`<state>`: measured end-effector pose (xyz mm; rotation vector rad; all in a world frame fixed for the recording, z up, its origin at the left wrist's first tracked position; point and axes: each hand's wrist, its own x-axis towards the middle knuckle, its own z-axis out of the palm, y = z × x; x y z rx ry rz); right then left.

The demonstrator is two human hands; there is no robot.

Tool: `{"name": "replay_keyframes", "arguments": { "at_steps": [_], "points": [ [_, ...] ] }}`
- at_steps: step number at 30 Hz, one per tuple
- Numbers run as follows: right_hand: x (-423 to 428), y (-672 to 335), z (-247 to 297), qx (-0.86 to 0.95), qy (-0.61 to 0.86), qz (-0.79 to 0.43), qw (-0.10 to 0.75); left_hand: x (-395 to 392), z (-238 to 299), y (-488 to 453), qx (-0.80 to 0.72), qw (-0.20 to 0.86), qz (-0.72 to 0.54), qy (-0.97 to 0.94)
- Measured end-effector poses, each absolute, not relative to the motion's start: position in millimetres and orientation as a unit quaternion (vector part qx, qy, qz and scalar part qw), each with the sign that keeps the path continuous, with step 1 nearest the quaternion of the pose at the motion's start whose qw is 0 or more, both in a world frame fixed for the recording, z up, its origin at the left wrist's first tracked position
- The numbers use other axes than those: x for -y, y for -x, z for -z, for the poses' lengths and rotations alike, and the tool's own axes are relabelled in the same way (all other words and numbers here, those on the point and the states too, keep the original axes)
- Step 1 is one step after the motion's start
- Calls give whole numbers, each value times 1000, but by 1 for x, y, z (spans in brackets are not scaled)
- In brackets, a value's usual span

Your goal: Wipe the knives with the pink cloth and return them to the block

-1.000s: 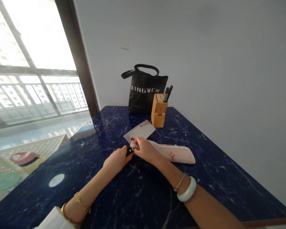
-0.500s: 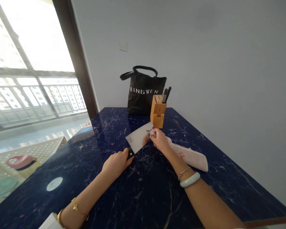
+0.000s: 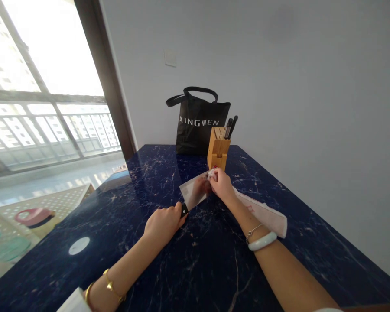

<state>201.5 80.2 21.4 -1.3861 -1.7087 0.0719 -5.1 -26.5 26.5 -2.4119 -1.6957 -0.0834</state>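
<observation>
Firmly, left hand [image 3: 164, 223] grips the broad steel cleaver [image 3: 195, 193]'s black handle; right hand [image 3: 220, 184] pinches a white cloth [image 3: 261, 210] at its far edge, bare blue marble table [image 3: 198, 268] below.

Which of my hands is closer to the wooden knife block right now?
Right. The right hand is just in front of the knife block, pressing a cloth on the far end of the cleaver; the left hand is farther back, gripping its handle.

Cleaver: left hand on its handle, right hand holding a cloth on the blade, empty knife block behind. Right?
Not quite: the head view shows two black handles sticking out of the knife block, so it is not empty. The left hand does hold the cleaver by its handle, and the right hand presses a cloth to the blade.
</observation>
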Motion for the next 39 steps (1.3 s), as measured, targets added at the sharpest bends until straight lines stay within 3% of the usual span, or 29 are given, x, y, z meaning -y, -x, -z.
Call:
{"name": "replay_keyframes", "arguments": {
  "at_steps": [4,12,20,26,39],
  "points": [
    [-86,-207,-24,672,548,-27,497,30,-26,3,561,102,31,821],
    [-52,-169,-22,806,414,-114,407,26,-22,5,567,101,41,816],
    [-55,-151,-35,794,395,-84,454,29,-24,2,564,104,51,818],
    [-32,-134,-37,841,317,-130,418,27,-21,6,566,102,59,816],
    [-22,-137,-34,831,445,-142,304,23,-22,11,620,13,55,782]
  ]
}}
